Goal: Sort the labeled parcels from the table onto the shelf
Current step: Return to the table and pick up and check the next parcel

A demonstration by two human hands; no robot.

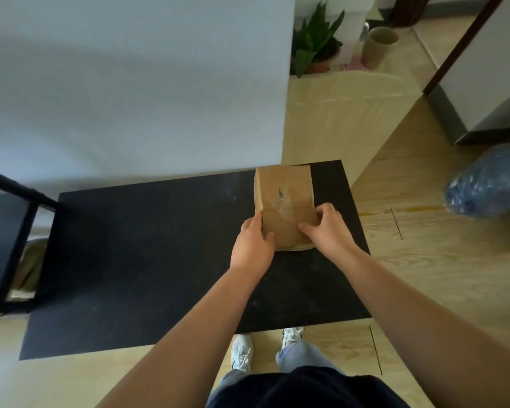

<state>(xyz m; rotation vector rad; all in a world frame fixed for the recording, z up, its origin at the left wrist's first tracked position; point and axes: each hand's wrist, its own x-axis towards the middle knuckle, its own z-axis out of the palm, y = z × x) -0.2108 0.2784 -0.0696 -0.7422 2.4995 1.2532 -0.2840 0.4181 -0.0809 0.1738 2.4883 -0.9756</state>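
A brown cardboard parcel (283, 198) with a torn spot on its top rests on the right part of the black table (147, 245). My left hand (252, 242) grips its near left side. My right hand (329, 228) grips its near right side, thumb on the top face. No label shows on the faces I see. The black metal shelf (11, 231) stands at the left edge of the view, with something pale on a lower level.
A white wall runs behind the table. A pale wooden board (345, 113) leans past the table's far right corner, with a potted plant (315, 45) and a cardboard tube (379, 47) behind it. A blue plastic bag (489, 181) lies on the floor at right.
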